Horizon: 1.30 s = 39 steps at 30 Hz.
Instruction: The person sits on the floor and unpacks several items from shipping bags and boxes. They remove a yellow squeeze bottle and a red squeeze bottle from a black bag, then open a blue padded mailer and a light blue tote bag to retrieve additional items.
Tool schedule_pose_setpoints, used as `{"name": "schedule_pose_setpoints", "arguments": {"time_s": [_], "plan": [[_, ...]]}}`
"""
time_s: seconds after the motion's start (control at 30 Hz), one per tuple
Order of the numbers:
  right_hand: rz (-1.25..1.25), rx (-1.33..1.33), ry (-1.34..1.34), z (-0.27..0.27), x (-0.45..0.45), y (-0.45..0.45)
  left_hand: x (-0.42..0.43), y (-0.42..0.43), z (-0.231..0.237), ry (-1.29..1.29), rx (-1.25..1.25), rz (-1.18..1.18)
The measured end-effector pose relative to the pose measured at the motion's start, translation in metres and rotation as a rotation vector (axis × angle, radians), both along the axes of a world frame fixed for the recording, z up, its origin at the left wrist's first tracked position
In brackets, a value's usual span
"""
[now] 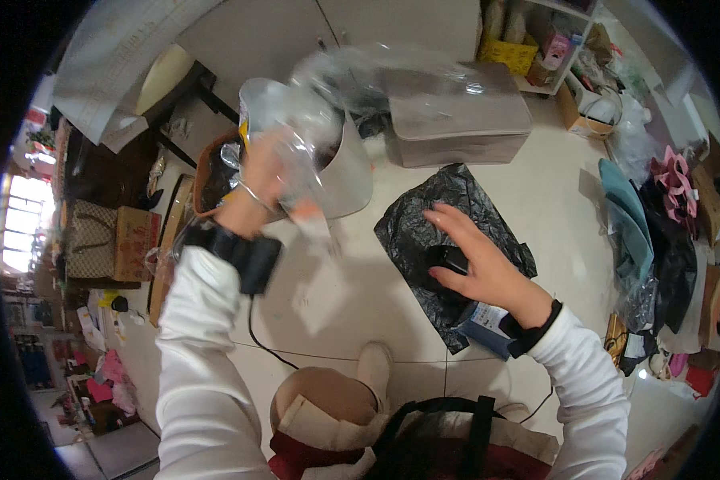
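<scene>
My left hand (267,168), blurred by motion, grips a clear plastic wrapper (305,157) over a white bin (351,177). More blurred clear plastic trails off to the right above the bin. My right hand (492,264) hovers with fingers spread over a crumpled black plastic bag (408,231) on the floor. Between its thumb and forefinger shows a small black object (454,259); whether they touch it is unclear. Partly under my right wrist lies a blue package (483,336) with a white label bearing writing.
A brown basket (206,180) with dark and silvery contents stands left of the bin. Behind the bag sits a grey lidded storage box (462,120). Teal items (627,210) and other goods line the right side. A cardboard box (137,243) and patterned handbag (90,246) are far left.
</scene>
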State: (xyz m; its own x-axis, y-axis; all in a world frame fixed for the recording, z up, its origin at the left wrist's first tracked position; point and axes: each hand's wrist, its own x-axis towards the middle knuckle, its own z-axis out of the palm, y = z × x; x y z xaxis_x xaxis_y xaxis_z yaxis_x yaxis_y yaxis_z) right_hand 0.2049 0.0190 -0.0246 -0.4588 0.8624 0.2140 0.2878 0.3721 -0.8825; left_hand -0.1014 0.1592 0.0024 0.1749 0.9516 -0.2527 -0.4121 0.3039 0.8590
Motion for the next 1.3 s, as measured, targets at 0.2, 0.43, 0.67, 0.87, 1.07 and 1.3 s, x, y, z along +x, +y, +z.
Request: {"name": "schedule_pose_setpoints", "arguments": {"time_s": [0.2,0.43,0.67,0.87,1.07,1.3], "plan": [[-0.021,-0.165,-0.063,-0.037,0.002,0.020,-0.068,0.118,-0.064,2.343,0.733,-0.241],[-0.030,-0.306,-0.145,-0.064,0.031,0.019,-0.022,0.202,-0.172,2.352,0.542,-1.400],[-0.295,-0.400,-0.312,-0.084,0.079,-0.024,-0.049,0.200,-0.239,2.307,0.388,-1.400],[-0.388,-0.558,-0.443,-0.077,0.094,-0.069,-0.082,0.185,-0.249,2.243,0.367,-1.388],[-0.528,-0.656,-0.570,-0.098,0.119,-0.118,-0.099,0.206,-0.245,2.191,0.414,-1.417],[-0.995,-0.685,-0.482,-0.164,0.147,-0.165,-0.115,0.244,-0.230,2.162,0.408,-1.386]]}}
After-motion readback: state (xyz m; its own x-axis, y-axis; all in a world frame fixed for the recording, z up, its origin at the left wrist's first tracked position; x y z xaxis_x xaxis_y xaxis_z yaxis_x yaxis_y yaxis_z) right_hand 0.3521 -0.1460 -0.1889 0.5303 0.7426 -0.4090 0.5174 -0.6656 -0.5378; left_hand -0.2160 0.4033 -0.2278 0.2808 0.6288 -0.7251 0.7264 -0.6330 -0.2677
